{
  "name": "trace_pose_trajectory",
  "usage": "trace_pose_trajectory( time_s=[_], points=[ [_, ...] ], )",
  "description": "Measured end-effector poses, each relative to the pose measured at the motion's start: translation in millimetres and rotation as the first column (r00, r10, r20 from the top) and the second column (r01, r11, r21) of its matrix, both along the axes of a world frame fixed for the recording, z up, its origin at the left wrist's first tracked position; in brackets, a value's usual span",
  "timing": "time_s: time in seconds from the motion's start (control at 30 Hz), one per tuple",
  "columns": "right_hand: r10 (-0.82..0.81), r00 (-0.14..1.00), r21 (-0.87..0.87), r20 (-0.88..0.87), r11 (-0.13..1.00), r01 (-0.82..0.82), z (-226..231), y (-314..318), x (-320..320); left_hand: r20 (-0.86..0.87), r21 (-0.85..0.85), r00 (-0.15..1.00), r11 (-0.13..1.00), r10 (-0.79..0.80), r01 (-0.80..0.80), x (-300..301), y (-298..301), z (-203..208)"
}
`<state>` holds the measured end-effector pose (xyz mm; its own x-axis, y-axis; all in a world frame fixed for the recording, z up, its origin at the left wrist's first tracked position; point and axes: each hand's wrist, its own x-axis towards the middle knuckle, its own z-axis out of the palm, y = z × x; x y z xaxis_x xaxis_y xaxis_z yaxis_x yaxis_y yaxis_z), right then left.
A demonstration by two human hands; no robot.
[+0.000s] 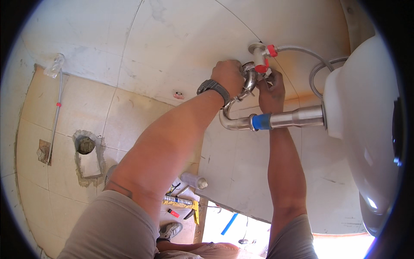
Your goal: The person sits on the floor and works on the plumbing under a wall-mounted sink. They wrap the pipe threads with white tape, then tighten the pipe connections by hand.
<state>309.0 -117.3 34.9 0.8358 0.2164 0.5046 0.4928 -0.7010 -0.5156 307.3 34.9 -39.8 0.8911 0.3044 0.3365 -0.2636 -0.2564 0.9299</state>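
A shiny metal P-trap drain pipe (233,121) curves from the washbasin (362,90) on the right up toward the wall. My left hand (229,77), with a dark watch on its wrist, is closed at the pipe's upper end by the wall; its fingertips are hidden. Passing behind the straight part of the pipe, my right arm leads to my right hand (273,88), its fingers curled beside the pipe end. Some whitish material (267,73) shows at those fingers, too small to name. Just above both hands is an angle valve (260,60) with red fittings.
A braided hose (308,51) loops from the valve to the basin. Blue tape (261,121) wraps the pipe. On the floor are a yellow caulking gun (195,209), a clear bottle (194,180) and a red-capped item (173,213). A drain hole (86,146) opens at left.
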Motion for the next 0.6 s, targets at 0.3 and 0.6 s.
trace_pose_trajectory(
  time_s=[0.3,0.6],
  points=[
    [0.183,0.973,-0.431,0.143,0.896,-0.106,20,-1,-10,-0.082,0.048,0.995,0.998,0.048,-0.045,-4,0,9],
    [0.235,0.967,-0.506,0.097,0.849,-0.155,28,0,-7,-0.007,-0.173,0.996,0.981,-0.093,0.09,4,-5,-5]
  ],
)
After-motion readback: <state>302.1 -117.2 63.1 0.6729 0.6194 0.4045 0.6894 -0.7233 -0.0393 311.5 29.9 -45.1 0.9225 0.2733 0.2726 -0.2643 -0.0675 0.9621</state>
